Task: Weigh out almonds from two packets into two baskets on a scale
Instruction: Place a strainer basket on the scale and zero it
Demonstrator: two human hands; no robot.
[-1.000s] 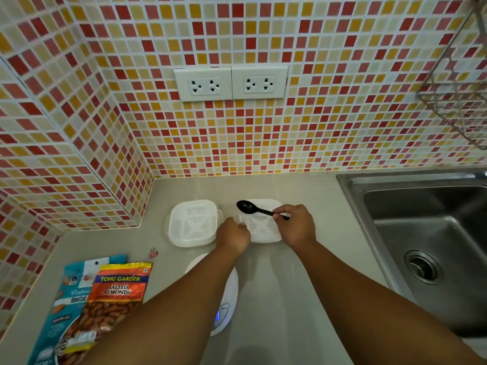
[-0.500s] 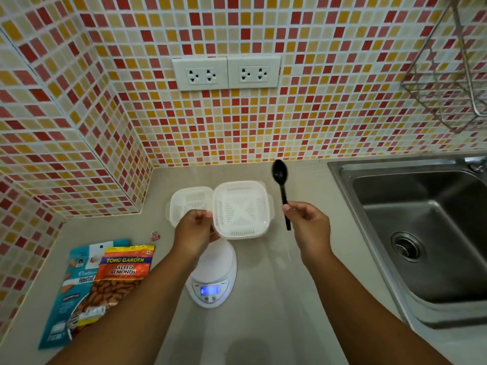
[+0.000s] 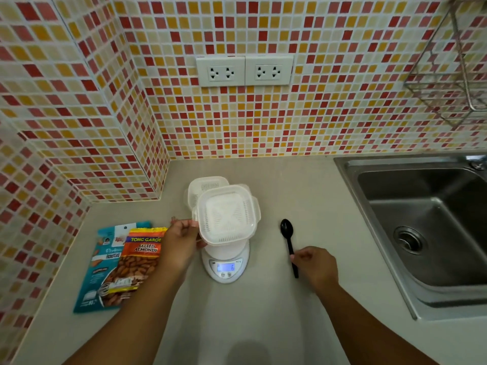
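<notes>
My left hand (image 3: 181,241) grips the left rim of a white slotted basket (image 3: 228,216), holding it over the round plate of the white digital scale (image 3: 226,264), whose blue display is lit. Whether the basket touches the plate I cannot tell. A second white basket (image 3: 204,185) sits on the counter just behind, partly hidden. My right hand (image 3: 315,267) holds the handle of a black plastic spoon (image 3: 287,234) that lies low by the counter, right of the scale. Two almond packets lie at the left: an orange salted one (image 3: 137,262) on top of a teal roasted one (image 3: 98,270).
A steel sink (image 3: 421,227) fills the right side, its rim close to my right hand. Mosaic tiled walls enclose the counter's back and left, with a jutting corner behind the baskets. Two sockets (image 3: 245,71) sit on the back wall. A wire rack (image 3: 453,67) hangs upper right.
My left hand carried the basket from the back of the counter toward me, over the scale. My right hand brought the spoon down and to the right, lowering it to the counter.
</notes>
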